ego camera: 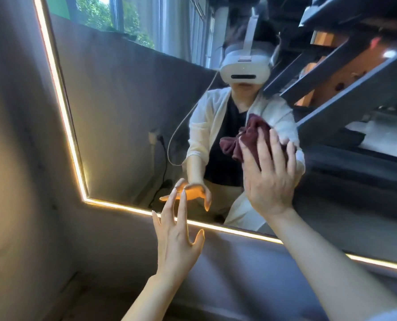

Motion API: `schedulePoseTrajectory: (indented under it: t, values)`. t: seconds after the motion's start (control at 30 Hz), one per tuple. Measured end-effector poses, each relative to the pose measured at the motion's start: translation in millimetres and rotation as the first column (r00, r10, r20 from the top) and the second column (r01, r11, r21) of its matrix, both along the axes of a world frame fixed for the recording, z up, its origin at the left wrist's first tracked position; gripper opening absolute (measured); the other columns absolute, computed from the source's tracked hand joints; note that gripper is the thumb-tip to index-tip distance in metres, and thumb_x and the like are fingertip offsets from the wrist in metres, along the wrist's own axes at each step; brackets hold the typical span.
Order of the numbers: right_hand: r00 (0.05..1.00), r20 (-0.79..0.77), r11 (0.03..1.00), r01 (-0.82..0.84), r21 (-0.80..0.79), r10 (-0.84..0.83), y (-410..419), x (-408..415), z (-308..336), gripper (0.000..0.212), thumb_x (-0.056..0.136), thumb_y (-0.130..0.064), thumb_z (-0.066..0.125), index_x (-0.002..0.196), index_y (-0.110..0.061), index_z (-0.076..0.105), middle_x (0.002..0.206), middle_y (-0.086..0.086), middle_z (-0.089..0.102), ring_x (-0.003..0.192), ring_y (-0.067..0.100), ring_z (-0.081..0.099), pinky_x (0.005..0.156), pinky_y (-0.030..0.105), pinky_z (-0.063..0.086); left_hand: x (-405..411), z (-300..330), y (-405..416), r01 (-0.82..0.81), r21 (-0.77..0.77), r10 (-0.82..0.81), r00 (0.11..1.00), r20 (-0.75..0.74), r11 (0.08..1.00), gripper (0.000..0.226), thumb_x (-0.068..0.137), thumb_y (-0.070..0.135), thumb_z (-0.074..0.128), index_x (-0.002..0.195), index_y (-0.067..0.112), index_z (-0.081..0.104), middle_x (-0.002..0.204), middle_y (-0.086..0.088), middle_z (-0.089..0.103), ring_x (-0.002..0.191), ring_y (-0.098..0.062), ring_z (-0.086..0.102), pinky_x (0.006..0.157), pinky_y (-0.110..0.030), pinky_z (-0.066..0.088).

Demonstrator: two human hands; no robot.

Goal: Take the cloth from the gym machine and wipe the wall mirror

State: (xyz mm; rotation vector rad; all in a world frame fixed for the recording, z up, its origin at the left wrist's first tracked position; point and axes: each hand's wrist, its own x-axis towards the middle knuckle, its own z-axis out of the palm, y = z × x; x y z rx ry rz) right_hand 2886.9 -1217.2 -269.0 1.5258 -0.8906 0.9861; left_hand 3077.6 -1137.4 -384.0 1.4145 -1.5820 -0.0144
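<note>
The wall mirror [123, 107] fills the upper right of the head view, edged by a glowing light strip [61, 107]. A dark red cloth [237, 141] is bunched against the glass. My right hand [269, 174] presses flat on the cloth with straight, spread fingers. Lower down, my left hand [176, 232] is raised with its fingers straight and spread; the fingertips reach the mirror's bottom edge, and I cannot tell whether they touch the glass. It holds nothing.
A grey wall [19, 181] surrounds the mirror on the left and below. The mirror reflects a person in a white headset, windows, a wall socket with a black cable, and dark gym machine beams at the upper right.
</note>
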Motion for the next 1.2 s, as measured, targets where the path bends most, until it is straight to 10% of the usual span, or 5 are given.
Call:
schedulePoseTrajectory:
  t: [0.27,0.67,0.83,0.97,1.2]
  values:
    - [0.935,-0.352,0.963,0.13,0.236,-0.039,19,-25,-126,0.05,0.105,-0.009,0.015,0.146,-0.018,0.042,0.159,0.013,0.02,0.146,0.035,0.02,0.123,0.053,0.008,52,-14,5,-0.091,0.158,0.131,0.956,-0.264,0.983,0.085,0.086,0.016,0.076,0.155,0.023,0.026,0.161,0.011,0.013,0.148,-0.02,0.025,0.116,-0.055,0.034]
    - [0.763,-0.6,0.942,-0.034,0.335,0.241,-8,162,-86,0.049,0.094,-0.025,0.057,0.143,-0.017,0.057,0.159,0.01,0.038,0.149,0.033,0.025,0.125,0.051,0.006,108,9,10,-0.028,0.186,0.118,0.864,-0.49,0.982,0.069,0.095,-0.004,0.058,0.152,0.022,0.031,0.153,0.003,0.037,0.139,-0.008,0.036,0.116,-0.029,0.029]
    - [0.93,-0.277,0.964,-0.197,0.177,0.241,-15,162,12,0.047,0.111,-0.025,0.026,0.134,-0.014,0.065,0.15,0.016,0.05,0.14,0.038,0.045,0.119,0.057,0.027,116,16,0,-0.05,0.149,0.123,0.839,-0.531,0.987,0.07,0.097,-0.004,0.055,0.155,0.021,0.026,0.158,0.002,0.029,0.14,-0.005,0.028,0.116,-0.028,0.024]
    - [0.979,-0.085,0.983,-0.181,0.033,0.184,-18,149,11,0.036,0.105,-0.013,0.051,0.139,-0.016,0.06,0.153,0.016,0.045,0.142,0.037,0.041,0.115,0.057,0.037,111,9,-6,-0.046,0.164,0.122,0.863,-0.491,0.985,0.079,0.098,-0.002,0.054,0.158,0.028,0.012,0.164,0.006,0.018,0.149,-0.012,0.019,0.114,-0.029,0.018]
    - [0.802,-0.56,0.948,-0.026,0.318,0.21,-13,150,-109,0.045,0.099,-0.021,0.052,0.144,-0.017,0.055,0.161,0.011,0.034,0.151,0.031,0.023,0.127,0.046,0.009,116,3,-8,-0.012,0.201,0.102,0.893,-0.439,0.979,0.088,0.097,-0.004,0.053,0.15,0.039,-0.001,0.165,0.005,0.015,0.152,-0.017,0.017,0.123,-0.052,0.017]
